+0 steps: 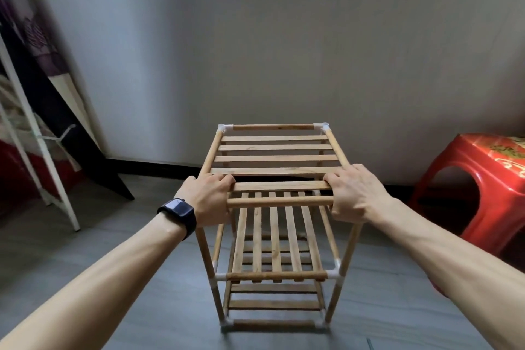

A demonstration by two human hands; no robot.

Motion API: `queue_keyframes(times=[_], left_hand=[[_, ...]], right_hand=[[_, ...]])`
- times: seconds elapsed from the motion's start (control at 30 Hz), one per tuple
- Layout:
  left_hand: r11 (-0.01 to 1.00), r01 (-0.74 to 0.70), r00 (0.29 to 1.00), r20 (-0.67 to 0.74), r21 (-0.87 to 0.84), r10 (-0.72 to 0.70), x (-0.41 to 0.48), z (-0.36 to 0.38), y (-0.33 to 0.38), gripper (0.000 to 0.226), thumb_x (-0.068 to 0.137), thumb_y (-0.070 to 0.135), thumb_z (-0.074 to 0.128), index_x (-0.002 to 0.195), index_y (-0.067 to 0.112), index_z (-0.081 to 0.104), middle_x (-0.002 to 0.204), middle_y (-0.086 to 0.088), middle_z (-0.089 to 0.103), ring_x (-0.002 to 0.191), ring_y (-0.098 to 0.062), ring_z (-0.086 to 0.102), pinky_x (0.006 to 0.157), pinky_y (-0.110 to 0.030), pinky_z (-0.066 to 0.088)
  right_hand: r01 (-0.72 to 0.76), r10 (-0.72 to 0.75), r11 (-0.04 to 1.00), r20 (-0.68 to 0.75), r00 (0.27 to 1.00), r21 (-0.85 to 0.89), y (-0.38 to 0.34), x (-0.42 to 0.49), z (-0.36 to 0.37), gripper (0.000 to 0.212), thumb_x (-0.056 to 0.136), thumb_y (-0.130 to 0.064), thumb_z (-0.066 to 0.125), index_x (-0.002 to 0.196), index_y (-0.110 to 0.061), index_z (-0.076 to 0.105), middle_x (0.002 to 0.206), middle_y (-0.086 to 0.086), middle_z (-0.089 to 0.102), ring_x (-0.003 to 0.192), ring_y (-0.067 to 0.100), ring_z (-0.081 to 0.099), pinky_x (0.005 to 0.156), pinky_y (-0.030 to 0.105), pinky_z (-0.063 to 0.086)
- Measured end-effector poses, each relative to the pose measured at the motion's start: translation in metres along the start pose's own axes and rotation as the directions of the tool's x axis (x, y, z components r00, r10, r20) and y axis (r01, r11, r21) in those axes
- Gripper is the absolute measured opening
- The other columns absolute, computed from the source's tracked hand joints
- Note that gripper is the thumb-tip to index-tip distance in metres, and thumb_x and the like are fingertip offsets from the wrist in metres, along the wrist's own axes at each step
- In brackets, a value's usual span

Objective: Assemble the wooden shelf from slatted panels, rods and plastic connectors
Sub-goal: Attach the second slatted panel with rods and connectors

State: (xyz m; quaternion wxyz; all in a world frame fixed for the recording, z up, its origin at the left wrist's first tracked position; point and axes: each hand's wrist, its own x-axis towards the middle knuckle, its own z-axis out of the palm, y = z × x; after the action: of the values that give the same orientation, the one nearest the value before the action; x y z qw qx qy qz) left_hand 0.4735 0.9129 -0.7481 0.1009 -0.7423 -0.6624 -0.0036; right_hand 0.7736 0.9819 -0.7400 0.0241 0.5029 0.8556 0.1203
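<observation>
Rack (42, 150): white metal, tilted, at the far left edge of the floor (142, 307); dark cloth behind it
Watch (179, 212): black, strapped on the left wrist
Left hand (207, 196): clamped on the near left corner of the top panel (272, 158); fingers curled over the nearest slat; thumb hidden
Shelf (272, 236): upright in the middle of the grey floor, close to the wall; three slatted tiers joined by rods
Front rod (279, 202): level, spanning between both hands, just below the nearest slat
Middle panel (274, 236): slats running front to back; top and bottom slats running side to side
Connectors (332, 274): white plastic; visible at the far top corners and at the near corners of the two lower tiers
Right hand (355, 193): wrapped over the near right corner of the top panel; fingers bent onto the same slat; thumb out of sight
Stool (483, 179): red plastic, at the right edge of the floor beside the wall; apart from the shelf
</observation>
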Motion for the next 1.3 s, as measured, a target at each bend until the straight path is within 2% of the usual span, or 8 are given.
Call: queue_keyframes(times=[0.33,0.53,0.87,0.97,1.03,1.1,1.17,1.3], left_hand=[[1.000,0.003,0.999,-0.039,-0.015,-0.003,0.012,0.011,-0.006,0.032,0.083,0.035,0.055,0.112,0.026,0.047,0.107,0.010,0.058,0.095,-0.017,0.058,0.074,-0.036,0.053],[1.000,0.003,1.000,-0.003,-0.018,-0.003,0.009,0.005,-0.002,0.032,0.085,0.031,0.054,0.116,0.024,0.048,0.108,0.007,0.058,0.096,-0.019,0.058,0.078,-0.037,0.053],[0.997,0.072,0.997,-0.009,0.036,-0.072,0.022,0.007,0.000,0.040,0.087,0.022,0.055,0.126,0.024,0.046,0.119,0.006,0.055,0.107,-0.020,0.057,0.071,-0.031,0.043],[0.997,-0.002,0.949,-0.315,-0.072,-0.021,0.015,0.019,-0.007,0.067,0.069,0.013,0.075,0.132,0.016,0.051,0.128,-0.006,0.053,0.102,-0.031,0.060,0.070,-0.037,0.051],[0.954,0.005,0.820,-0.545,-0.299,-0.175,0.001,0.037,-0.010,0.081,0.063,0.000,0.076,0.137,0.010,0.047,0.135,-0.014,0.049,0.106,-0.035,0.058,0.078,-0.044,0.055],[0.755,0.092,0.741,-0.462,-0.649,-0.487,-0.014,0.047,-0.005,0.073,0.079,0.001,0.069,0.143,0.018,0.039,0.134,-0.011,0.051,0.102,-0.028,0.060,0.077,-0.045,0.057],[0.544,0.147,0.774,-0.246,-0.826,-0.583,-0.019,0.048,-0.003,0.057,0.091,0.008,0.062,0.140,0.027,0.039,0.113,-0.009,0.065,0.078,-0.022,0.069,0.067,-0.045,0.061],[0.601,0.080,0.847,-0.264,-0.796,-0.462,-0.007,0.032,-0.009,0.051,0.088,0.001,0.057,0.129,0.028,0.044,0.088,-0.005,0.068,0.057,-0.022,0.069,0.056,-0.044,0.061]], right_hand=[[-0.008,0.012,0.995,-0.044,0.999,0.098,0.001,0.001,0.006,0.043,0.081,-0.043,0.059,0.120,-0.025,0.056,0.124,-0.005,0.056,0.118,0.017,0.051,0.107,0.036,0.039],[-0.025,0.035,0.991,-0.072,0.997,0.134,0.002,0.005,0.010,0.024,0.086,-0.039,0.053,0.107,-0.028,0.057,0.110,-0.007,0.059,0.106,0.016,0.052,0.096,0.036,0.039],[-0.058,0.073,0.982,-0.081,0.994,0.177,0.001,0.014,0.009,0.025,0.087,-0.040,0.052,0.109,-0.026,0.056,0.110,-0.004,0.059,0.106,0.018,0.053,0.098,0.037,0.043],[-0.047,0.066,0.973,-0.074,0.995,0.228,0.003,0.013,0.008,0.027,0.083,-0.038,0.054,0.107,-0.027,0.057,0.108,-0.005,0.059,0.102,0.017,0.052,0.098,0.036,0.043],[-0.037,0.058,0.966,-0.077,0.995,0.255,0.008,0.010,0.010,0.028,0.081,-0.037,0.054,0.107,-0.027,0.058,0.107,-0.007,0.058,0.102,0.016,0.051,0.099,0.036,0.043],[-0.033,0.062,0.956,-0.092,0.994,0.290,0.014,0.007,0.011,0.025,0.078,-0.036,0.056,0.103,-0.028,0.058,0.103,-0.010,0.059,0.098,0.014,0.051,0.099,0.037,0.044],[-0.031,0.069,0.940,-0.101,0.992,0.339,0.019,0.005,0.011,0.022,0.075,-0.033,0.057,0.097,-0.030,0.057,0.098,-0.012,0.058,0.092,0.013,0.050,0.098,0.037,0.046],[-0.062,0.093,0.887,-0.044,0.995,0.458,0.030,0.001,0.010,0.028,0.069,-0.027,0.058,0.097,-0.029,0.059,0.096,-0.009,0.059,0.093,0.018,0.054,0.087,0.032,0.047]])
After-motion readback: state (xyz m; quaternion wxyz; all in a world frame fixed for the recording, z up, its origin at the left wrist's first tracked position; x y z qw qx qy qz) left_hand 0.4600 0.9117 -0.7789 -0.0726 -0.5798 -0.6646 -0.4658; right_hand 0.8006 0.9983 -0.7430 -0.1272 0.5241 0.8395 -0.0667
